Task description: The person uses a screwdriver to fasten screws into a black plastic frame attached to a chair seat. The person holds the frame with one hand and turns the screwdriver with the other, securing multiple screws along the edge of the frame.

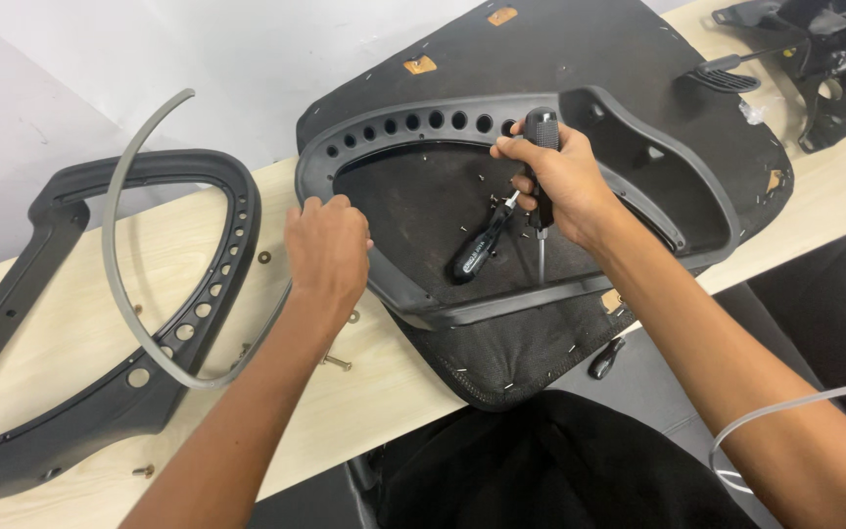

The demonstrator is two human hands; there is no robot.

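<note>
My right hand (pixel 560 186) grips a black-handled screwdriver (pixel 541 132), its thin shaft pointing down inside a black plastic chair frame (pixel 423 118) with a row of round holes. That frame lies on a black fabric seat panel (pixel 550 49) dotted with staples. My left hand (pixel 327 250) presses on the frame's left edge, fingers curled over the rim. A second black-handled screwdriver (pixel 475 253) lies on the fabric inside the frame, just left of my right hand.
A second black holed frame (pixel 203 294) and a curved grey strip (pixel 115 264) lie on the light wooden table (pixel 80 392) at left. Loose screws (pixel 337 362) and washers are scattered nearby. A black metal chair mechanism (pixel 824 59) sits at the far right. A white cable (pixel 785 407) crosses my right forearm.
</note>
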